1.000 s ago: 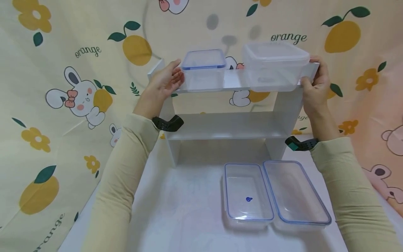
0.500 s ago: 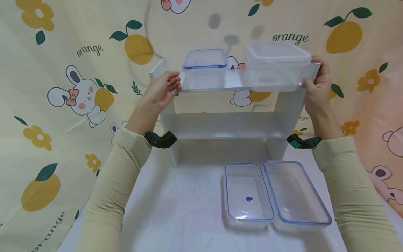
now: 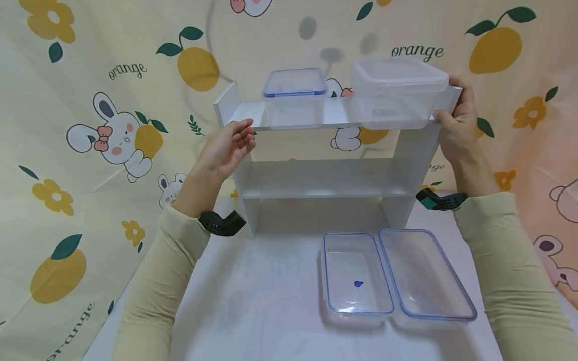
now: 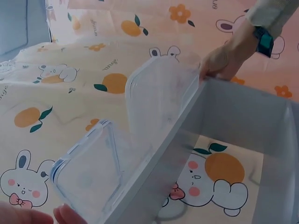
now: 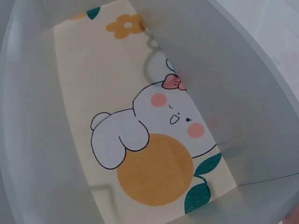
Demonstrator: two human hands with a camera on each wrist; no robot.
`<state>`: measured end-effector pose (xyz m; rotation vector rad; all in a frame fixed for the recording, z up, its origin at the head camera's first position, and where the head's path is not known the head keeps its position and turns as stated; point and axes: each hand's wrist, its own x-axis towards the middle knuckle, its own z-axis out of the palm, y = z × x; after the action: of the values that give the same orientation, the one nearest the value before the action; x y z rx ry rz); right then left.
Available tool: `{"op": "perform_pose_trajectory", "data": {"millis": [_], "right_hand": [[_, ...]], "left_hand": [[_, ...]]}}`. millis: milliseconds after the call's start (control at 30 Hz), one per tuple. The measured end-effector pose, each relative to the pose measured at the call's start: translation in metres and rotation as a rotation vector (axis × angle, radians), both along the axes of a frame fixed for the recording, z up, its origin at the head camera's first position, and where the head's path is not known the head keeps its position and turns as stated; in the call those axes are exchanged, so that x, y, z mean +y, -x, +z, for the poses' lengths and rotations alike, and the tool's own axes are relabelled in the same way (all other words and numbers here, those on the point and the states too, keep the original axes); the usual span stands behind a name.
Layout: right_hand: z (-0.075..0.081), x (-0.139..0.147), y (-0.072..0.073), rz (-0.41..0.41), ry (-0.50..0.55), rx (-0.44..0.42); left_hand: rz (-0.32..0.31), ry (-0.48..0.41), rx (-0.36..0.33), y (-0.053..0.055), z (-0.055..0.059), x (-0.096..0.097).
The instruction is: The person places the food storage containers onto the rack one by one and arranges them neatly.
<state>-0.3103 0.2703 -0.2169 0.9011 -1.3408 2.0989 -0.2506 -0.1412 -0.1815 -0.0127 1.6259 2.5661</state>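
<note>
A white shelf (image 3: 316, 180) stands at the back, with two lidded clear food containers on top. The smaller container (image 3: 295, 108), with a blue-rimmed lid, sits left of the larger one (image 3: 399, 103), whose lid is frosted. My right hand (image 3: 460, 125) grips the shelf's right end panel, right beside the larger container, its thumb at the front edge. Loosely bent and holding nothing, my left hand (image 3: 228, 150) hovers in front of the shelf's left end. In the left wrist view, its fingertips (image 4: 65, 214) show near the smaller container (image 4: 88, 168). The right wrist view shows the shelf's interior.
Two more clear containers with blue rims, a narrower one (image 3: 356, 273) and a wider one (image 3: 426, 276), lie side by side on the white table (image 3: 253, 301), in front of the shelf. A patterned cloth (image 3: 135, 40) hangs behind.
My left hand has drawn away from the smaller container, moving down and slightly left. My right hand stays at the shelf's right end, and the containers keep their places.
</note>
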Motion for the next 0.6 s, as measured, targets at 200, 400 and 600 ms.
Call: {"op": "perform_pose_trajectory", "data": {"millis": [200, 400, 600], "right_hand": [[0.001, 0.001, 0.000, 0.032, 0.030, -0.009], [-0.001, -0.002, -0.001, -0.028, 0.045, 0.020], [-0.002, -0.004, 0.001, -0.086, 0.046, 0.032]], "left_hand": [[-0.039, -0.021, 0.009, -0.008, -0.008, 0.001], [-0.066, 0.014, 0.020, -0.015, -0.019, 0.004], [-0.103, 0.042, -0.001, -0.019, -0.034, 0.009]]}}
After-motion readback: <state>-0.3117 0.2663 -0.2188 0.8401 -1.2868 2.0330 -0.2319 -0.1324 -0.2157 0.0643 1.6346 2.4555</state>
